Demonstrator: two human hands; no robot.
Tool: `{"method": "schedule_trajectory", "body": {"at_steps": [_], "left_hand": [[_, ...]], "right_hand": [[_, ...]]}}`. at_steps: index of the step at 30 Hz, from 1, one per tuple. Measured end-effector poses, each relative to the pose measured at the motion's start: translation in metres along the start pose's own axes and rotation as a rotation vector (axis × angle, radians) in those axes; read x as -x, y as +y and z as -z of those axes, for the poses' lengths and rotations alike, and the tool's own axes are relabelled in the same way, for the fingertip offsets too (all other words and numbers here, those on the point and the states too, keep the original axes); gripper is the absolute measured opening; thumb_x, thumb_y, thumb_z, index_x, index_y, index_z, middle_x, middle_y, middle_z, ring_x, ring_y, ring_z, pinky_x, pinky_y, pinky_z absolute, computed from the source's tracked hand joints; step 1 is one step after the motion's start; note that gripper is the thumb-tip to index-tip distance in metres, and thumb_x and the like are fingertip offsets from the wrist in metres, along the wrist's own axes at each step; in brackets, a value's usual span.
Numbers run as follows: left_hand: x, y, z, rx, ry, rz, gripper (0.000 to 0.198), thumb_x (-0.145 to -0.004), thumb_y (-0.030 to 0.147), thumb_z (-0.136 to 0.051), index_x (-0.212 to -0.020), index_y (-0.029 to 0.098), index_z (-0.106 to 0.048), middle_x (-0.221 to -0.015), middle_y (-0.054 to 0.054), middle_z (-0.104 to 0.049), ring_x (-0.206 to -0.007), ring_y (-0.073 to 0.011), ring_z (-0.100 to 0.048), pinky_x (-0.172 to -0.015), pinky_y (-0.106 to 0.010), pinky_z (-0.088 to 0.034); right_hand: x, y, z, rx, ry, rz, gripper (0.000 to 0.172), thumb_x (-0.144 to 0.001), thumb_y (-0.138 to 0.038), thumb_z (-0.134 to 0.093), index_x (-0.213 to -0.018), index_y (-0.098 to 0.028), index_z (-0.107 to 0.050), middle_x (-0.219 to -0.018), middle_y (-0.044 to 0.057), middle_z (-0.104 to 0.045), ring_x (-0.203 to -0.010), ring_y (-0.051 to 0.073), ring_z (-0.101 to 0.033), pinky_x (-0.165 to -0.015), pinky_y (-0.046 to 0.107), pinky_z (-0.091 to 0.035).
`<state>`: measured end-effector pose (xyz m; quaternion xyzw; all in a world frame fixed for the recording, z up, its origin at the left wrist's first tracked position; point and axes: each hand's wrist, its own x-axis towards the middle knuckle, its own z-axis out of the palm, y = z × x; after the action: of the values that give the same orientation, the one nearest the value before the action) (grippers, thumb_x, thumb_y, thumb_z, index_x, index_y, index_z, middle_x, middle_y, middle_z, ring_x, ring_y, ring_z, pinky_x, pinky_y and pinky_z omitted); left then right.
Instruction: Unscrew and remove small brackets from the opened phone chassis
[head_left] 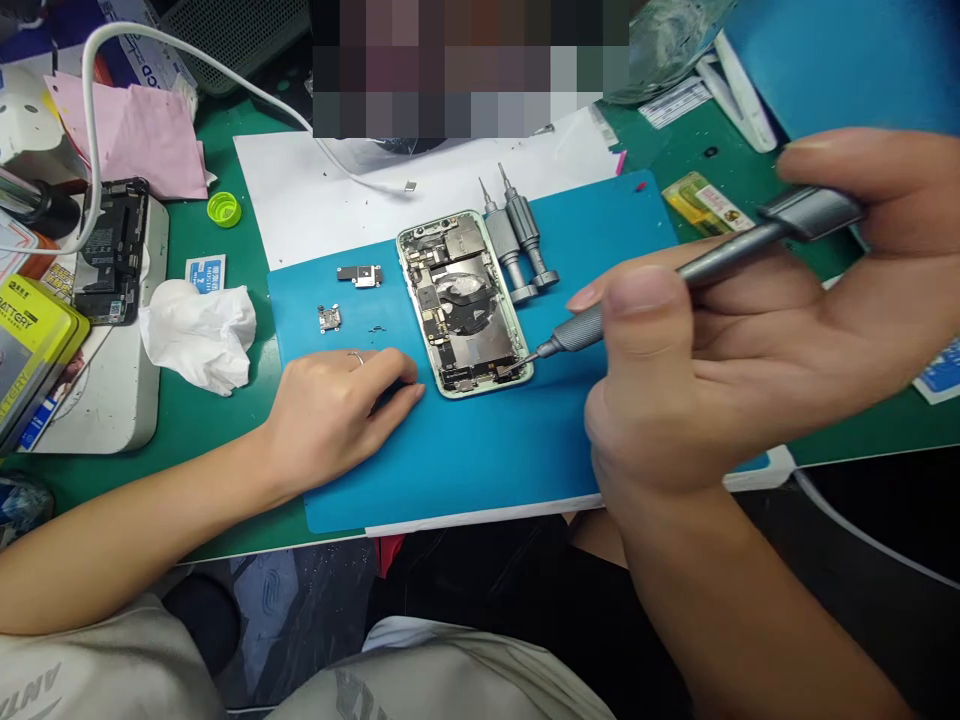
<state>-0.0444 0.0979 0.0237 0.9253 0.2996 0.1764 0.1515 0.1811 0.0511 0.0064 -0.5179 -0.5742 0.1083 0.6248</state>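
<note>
An opened phone (471,300) with a pale green frame lies on the blue mat (480,460), its inner boards showing. My right hand (720,340) grips a grey precision screwdriver (735,250), whose tip touches the lower right end of the phone's inside. Left of the phone, my left hand (341,420) rests on the mat with curled fingers, close to the frame; nothing shows in it. Above that hand lie a metal bracket (360,276), a smaller metal plate (328,318) and several tiny screws (377,329). Two more screwdrivers (517,230) lie beside the phone's upper right.
White paper (300,200) lies behind the mat, with a white cable (367,183) over it. At left are a crumpled tissue (202,335), a green cap (223,209), another phone part (112,250) and a yellow battery box (34,340). White tweezers (739,90) lie at back right.
</note>
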Motion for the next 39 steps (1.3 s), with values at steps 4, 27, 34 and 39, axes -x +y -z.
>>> {"method": "schedule_trajectory", "body": {"at_steps": [4, 27, 34, 39], "left_hand": [[-0.001, 0.001, 0.0, 0.001, -0.013, 0.014, 0.016, -0.103, 0.03, -0.057, -0.092, 0.019, -0.063, -0.061, 0.005, -0.06, -0.051, -0.0096, -0.054, -0.052, -0.023, -0.035], [0.001, -0.001, -0.005, -0.064, 0.027, -0.034, 0.021, -0.102, 0.032, -0.056, -0.088, 0.019, -0.065, -0.057, 0.005, -0.057, -0.05, -0.0111, -0.052, -0.052, -0.025, -0.033], [0.0, 0.0, -0.004, -0.065, 0.007, -0.017, 0.022, -0.101, 0.033, -0.058, -0.087, 0.018, -0.066, -0.058, 0.004, -0.058, -0.052, -0.0119, -0.054, -0.053, -0.025, -0.034], [-0.001, 0.001, -0.004, -0.147, 0.001, -0.039, 0.023, -0.101, 0.033, -0.056, -0.087, 0.018, -0.065, -0.06, 0.003, -0.06, -0.054, -0.0136, -0.056, -0.054, -0.027, -0.032]], "right_hand": [[-0.003, -0.002, -0.004, 0.063, 0.005, 0.145, 0.05, -0.092, -0.023, -0.068, -0.139, -0.036, -0.058, -0.126, 0.004, -0.047, -0.098, 0.016, -0.066, -0.074, 0.03, -0.068], [-0.006, -0.005, -0.009, 0.022, 0.006, 0.143, 0.049, -0.094, -0.015, -0.064, -0.139, -0.035, -0.06, -0.123, 0.003, -0.047, -0.088, 0.009, -0.068, -0.088, 0.029, -0.068], [-0.009, 0.017, -0.011, -0.048, 0.075, 0.228, 0.049, -0.094, -0.034, -0.068, -0.14, -0.041, -0.053, -0.132, -0.001, -0.041, -0.087, 0.005, -0.066, -0.074, 0.022, -0.067], [-0.003, 0.011, -0.013, -0.03, 0.047, 0.129, 0.045, -0.095, -0.035, -0.069, -0.136, -0.042, -0.055, -0.13, -0.002, -0.05, -0.081, 0.008, -0.071, -0.068, 0.024, -0.066]]}}
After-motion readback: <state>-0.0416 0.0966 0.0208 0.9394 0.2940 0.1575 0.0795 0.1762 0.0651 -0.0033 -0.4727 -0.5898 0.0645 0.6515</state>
